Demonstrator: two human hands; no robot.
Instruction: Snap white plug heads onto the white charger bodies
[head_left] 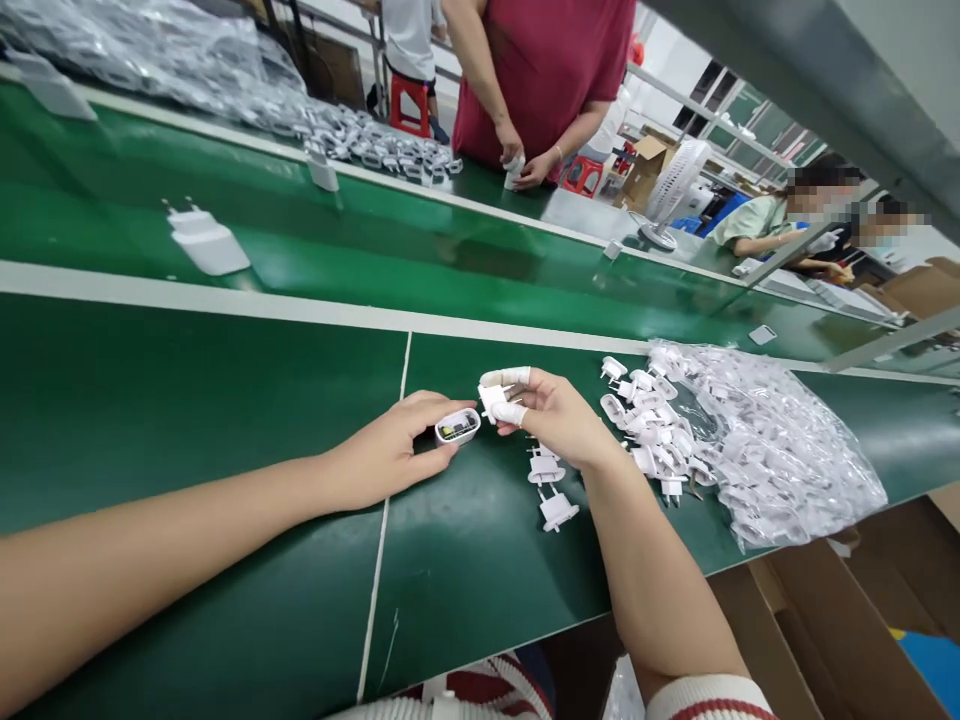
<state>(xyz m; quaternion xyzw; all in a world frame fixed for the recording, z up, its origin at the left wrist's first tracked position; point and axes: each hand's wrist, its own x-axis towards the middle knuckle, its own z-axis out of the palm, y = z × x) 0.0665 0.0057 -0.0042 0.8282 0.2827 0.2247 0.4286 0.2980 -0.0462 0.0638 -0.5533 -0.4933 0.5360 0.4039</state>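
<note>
My left hand (409,445) grips a white charger housing (459,427) low over the green bench; its open end faces up and circuit parts show inside. Just to the right, my right hand (544,405) pinches a white plug cap (495,400) between finger and thumb, both wrapped in white covers. The cap and the housing are close together but apart. Below my right hand a few loose plug caps (557,510) lie on the bench. Further right is a pile of similar plug caps (660,425).
A clear plastic bag (795,450) full of white parts lies at the right. Beyond a pale rail, a finished-looking charger (206,240) lies on the green belt (360,240). Across it a co-worker in red (547,80) handles a white part. Cardboard boxes (810,620) stand below right.
</note>
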